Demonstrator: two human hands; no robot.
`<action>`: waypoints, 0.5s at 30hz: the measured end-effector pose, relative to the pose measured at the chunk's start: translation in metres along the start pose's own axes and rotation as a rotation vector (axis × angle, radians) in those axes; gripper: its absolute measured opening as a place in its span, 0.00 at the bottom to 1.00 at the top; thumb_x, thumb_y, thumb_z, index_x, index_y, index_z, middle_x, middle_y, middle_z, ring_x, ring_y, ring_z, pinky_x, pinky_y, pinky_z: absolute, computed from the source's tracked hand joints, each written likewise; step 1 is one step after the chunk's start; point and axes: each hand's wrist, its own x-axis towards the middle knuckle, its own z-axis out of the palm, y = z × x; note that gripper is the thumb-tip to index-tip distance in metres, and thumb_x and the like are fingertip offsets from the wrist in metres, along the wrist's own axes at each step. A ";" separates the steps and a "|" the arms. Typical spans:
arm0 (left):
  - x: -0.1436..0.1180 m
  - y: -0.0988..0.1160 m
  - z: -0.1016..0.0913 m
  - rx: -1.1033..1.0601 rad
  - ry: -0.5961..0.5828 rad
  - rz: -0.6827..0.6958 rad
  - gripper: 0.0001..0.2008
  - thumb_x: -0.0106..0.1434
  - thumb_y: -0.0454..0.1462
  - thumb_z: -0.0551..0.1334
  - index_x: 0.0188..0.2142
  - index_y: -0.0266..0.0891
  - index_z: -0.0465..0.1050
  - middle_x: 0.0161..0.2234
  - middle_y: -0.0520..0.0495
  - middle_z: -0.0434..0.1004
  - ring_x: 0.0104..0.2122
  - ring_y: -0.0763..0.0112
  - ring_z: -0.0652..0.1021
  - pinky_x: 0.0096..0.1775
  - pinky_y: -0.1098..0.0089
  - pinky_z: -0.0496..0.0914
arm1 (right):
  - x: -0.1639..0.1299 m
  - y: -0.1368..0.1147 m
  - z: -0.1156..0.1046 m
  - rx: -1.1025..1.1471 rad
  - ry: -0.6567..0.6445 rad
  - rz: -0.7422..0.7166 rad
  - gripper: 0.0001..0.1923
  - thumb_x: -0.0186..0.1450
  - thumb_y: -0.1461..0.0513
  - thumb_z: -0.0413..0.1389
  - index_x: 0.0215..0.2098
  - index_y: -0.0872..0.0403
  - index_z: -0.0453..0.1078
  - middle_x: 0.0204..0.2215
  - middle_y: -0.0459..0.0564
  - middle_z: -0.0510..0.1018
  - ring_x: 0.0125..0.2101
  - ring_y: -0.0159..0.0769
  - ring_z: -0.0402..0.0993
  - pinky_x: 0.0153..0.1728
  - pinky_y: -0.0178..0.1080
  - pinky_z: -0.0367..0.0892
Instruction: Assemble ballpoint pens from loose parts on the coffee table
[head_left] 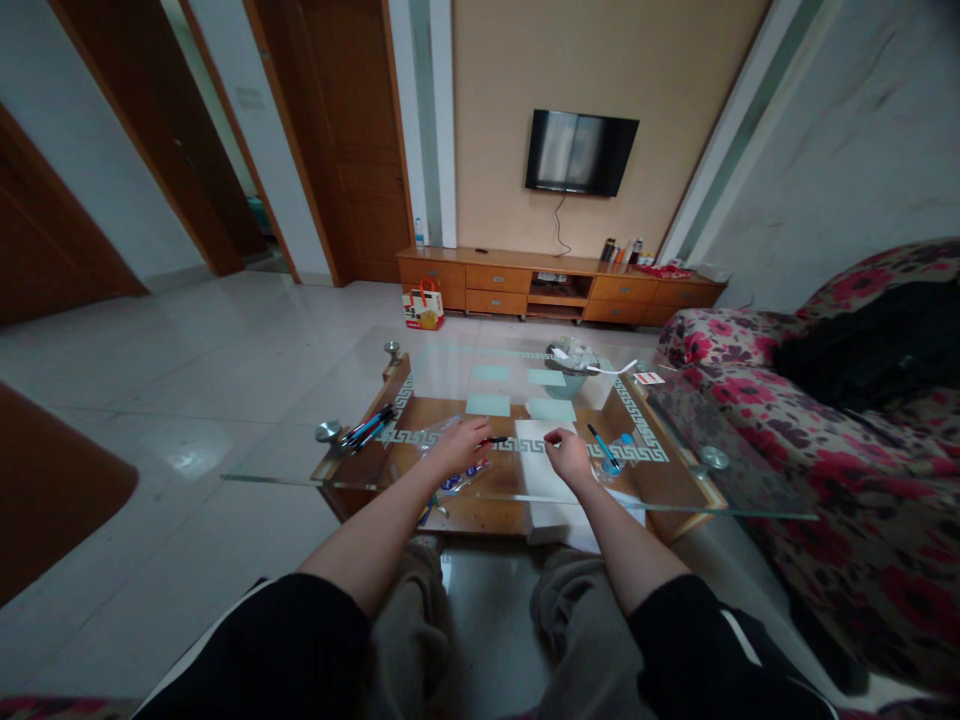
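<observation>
My left hand (459, 445) rests on the glass coffee table (300, 479) and grips a dark pen (497, 440) that points right. My right hand (568, 455) lies a little to the right of it, fingers pinched on something small I cannot make out, over a white sheet of paper (534, 470). A blue pen (602, 446) lies just right of my right hand. A bundle of several pens (367, 428) sits to the left of my left hand. A clear plastic wrapper (463, 478) lies under my left wrist.
A floral sofa (825, 420) stands close on the right with a dark garment (877, 350) on it. A small basket (571, 366) and a red-and-white card (649, 378) sit at the table's far side. A TV stand (555, 285), a gift bag (423, 305) and a wall TV (580, 152) are beyond.
</observation>
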 end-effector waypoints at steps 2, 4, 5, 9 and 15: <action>0.000 0.000 0.000 -0.002 -0.001 0.004 0.05 0.68 0.39 0.59 0.38 0.43 0.73 0.38 0.48 0.74 0.41 0.65 0.75 0.46 0.64 0.66 | -0.002 0.000 0.000 0.006 -0.005 0.008 0.10 0.58 0.67 0.57 0.36 0.53 0.78 0.34 0.50 0.81 0.37 0.38 0.78 0.42 0.37 0.69; 0.000 0.000 -0.001 -0.002 -0.002 0.007 0.06 0.68 0.39 0.58 0.38 0.43 0.73 0.38 0.48 0.74 0.41 0.65 0.75 0.45 0.65 0.66 | -0.004 -0.001 -0.001 0.014 -0.016 0.012 0.10 0.58 0.68 0.57 0.37 0.53 0.77 0.35 0.50 0.81 0.37 0.37 0.77 0.43 0.37 0.68; 0.000 0.000 -0.001 0.000 -0.002 0.007 0.06 0.68 0.39 0.58 0.38 0.42 0.73 0.38 0.48 0.74 0.41 0.65 0.75 0.45 0.65 0.66 | -0.006 -0.002 -0.002 0.019 -0.018 0.009 0.10 0.58 0.68 0.57 0.37 0.54 0.77 0.35 0.50 0.81 0.37 0.37 0.77 0.43 0.38 0.68; 0.000 0.001 -0.002 0.005 -0.009 -0.005 0.06 0.68 0.39 0.58 0.38 0.43 0.73 0.39 0.48 0.75 0.41 0.65 0.76 0.45 0.64 0.66 | -0.004 -0.018 -0.016 0.096 0.084 -0.022 0.13 0.56 0.63 0.61 0.40 0.57 0.74 0.39 0.55 0.78 0.40 0.41 0.74 0.46 0.40 0.67; 0.003 0.004 -0.002 -0.033 -0.011 -0.002 0.05 0.68 0.38 0.59 0.39 0.42 0.74 0.40 0.47 0.75 0.41 0.64 0.75 0.45 0.64 0.66 | -0.021 -0.129 -0.069 0.767 0.161 0.072 0.17 0.64 0.50 0.55 0.37 0.56 0.70 0.28 0.48 0.74 0.29 0.35 0.70 0.32 0.35 0.67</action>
